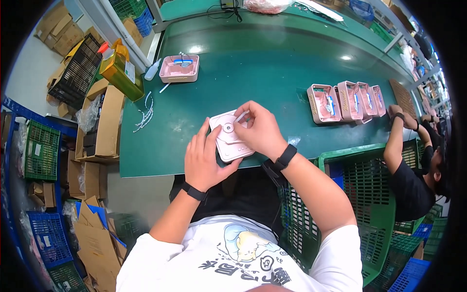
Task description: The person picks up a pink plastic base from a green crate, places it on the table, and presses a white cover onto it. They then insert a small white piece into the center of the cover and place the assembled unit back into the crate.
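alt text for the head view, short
A person's left hand steadies a pale pink square casing at the edge of a green table while the right hand works on its top. More pink casings stand in a row to the right.

The pale pink casing (229,136) looks like smooth, matt plastic, and the green tabletop (253,68) under it is smooth with a glossy sheen. Left of the tabletop, the boxes (104,121) are rough brown cardboard and the crates (41,151) are ribbed plastic.
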`<action>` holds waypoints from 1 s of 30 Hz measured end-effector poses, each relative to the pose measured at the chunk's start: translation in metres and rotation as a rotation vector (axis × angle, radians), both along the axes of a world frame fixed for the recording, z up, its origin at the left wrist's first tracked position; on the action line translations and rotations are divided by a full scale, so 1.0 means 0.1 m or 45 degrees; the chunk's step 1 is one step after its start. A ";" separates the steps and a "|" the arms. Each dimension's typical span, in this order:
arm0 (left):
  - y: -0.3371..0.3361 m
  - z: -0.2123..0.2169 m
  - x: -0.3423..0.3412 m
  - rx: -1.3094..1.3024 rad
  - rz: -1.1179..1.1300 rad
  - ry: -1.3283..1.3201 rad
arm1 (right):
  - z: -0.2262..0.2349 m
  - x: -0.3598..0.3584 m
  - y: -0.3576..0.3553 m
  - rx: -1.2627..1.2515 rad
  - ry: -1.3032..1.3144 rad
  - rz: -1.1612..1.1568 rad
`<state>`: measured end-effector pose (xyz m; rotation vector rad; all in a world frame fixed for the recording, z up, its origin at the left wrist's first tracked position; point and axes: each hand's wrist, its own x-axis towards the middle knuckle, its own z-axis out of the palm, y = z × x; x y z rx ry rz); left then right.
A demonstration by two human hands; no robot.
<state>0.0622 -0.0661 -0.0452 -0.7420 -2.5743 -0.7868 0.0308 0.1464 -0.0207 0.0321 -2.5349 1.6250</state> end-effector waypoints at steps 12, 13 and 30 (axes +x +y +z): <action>0.02 0.02 0.01 0.007 0.003 0.008 | 0.05 -0.03 0.08 0.140 0.175 0.139; 0.03 0.02 0.01 0.008 0.004 0.010 | 0.07 -0.01 0.13 0.115 0.142 0.156; 0.01 0.01 0.01 0.004 -0.014 0.010 | 0.11 -0.01 0.09 0.178 0.170 0.209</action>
